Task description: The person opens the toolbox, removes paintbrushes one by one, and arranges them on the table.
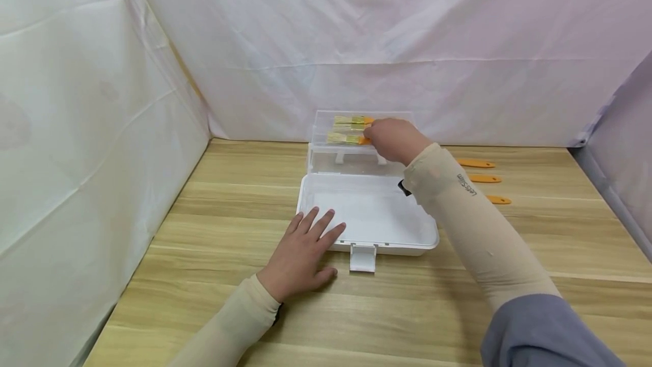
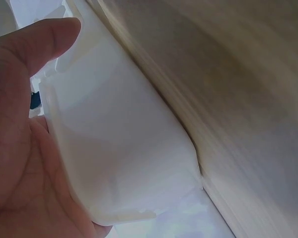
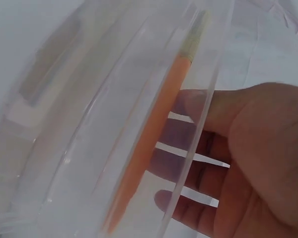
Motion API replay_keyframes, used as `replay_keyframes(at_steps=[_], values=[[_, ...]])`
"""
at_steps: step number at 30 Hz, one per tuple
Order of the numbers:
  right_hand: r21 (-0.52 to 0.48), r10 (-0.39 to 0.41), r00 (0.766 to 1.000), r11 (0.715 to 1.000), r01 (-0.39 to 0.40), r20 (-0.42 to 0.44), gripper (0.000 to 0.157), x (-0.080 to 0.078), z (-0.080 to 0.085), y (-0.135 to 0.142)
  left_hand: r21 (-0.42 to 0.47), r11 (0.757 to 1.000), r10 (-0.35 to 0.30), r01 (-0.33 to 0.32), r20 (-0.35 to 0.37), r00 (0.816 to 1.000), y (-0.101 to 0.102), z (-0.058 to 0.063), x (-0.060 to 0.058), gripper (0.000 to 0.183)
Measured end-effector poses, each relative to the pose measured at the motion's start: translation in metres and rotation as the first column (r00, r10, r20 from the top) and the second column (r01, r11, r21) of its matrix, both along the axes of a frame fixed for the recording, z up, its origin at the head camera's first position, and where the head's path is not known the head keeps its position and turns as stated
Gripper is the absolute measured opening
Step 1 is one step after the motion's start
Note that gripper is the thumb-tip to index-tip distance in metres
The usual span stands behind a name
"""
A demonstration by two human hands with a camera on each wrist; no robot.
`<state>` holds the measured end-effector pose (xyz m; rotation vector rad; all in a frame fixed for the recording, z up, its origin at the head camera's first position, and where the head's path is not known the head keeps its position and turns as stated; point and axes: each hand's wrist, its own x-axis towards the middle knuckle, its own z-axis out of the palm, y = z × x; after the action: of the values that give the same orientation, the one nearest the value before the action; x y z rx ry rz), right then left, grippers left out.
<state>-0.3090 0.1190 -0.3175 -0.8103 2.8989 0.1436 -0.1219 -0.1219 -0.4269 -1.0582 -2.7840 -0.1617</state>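
A white plastic box (image 1: 369,208) lies on the wooden table, its clear lid (image 1: 326,160) folded back and its front latch (image 1: 363,258) hanging down. My left hand (image 1: 305,254) rests over the front-left corner, fingers straight and spread; the left wrist view has it beside the box's outer wall (image 2: 119,134). At the clear plastic behind the box, my right hand (image 1: 397,137) pinches an orange-handled paintbrush (image 1: 346,139). Through that plastic, the right wrist view reveals fingertips at the orange handle (image 3: 154,129). Another paintbrush head (image 1: 351,121) shows just above. My right hand hides part of the handles.
Several orange brush handles (image 1: 485,179) stick out on the table to the right, partly covered by my right forearm (image 1: 458,203). A white cloth backdrop (image 1: 382,27) hangs close behind the box, and another cloth (image 1: 76,129) borders the left side.
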Motion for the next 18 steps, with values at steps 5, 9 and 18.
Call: replay_keyframes(at_steps=[5,9,18], values=[[-0.112,-0.003,0.996,0.994,0.013,0.094,0.033,0.009,0.000,0.002,-0.001,1.000,0.005,-0.005,0.000,1.000,-0.002,0.000,0.000,0.082],[-0.117,-0.044,0.989,0.991,0.060,0.139,0.051,0.019,-0.001,0.000,0.005,1.000,0.007,-0.007,-0.010,1.000,-0.003,0.000,-0.001,0.082],[-0.102,-0.091,0.996,0.990,0.093,0.024,0.061,0.034,-0.018,-0.007,0.002,1.000,0.006,-0.006,-0.011,1.000,-0.003,0.000,-0.004,0.082]])
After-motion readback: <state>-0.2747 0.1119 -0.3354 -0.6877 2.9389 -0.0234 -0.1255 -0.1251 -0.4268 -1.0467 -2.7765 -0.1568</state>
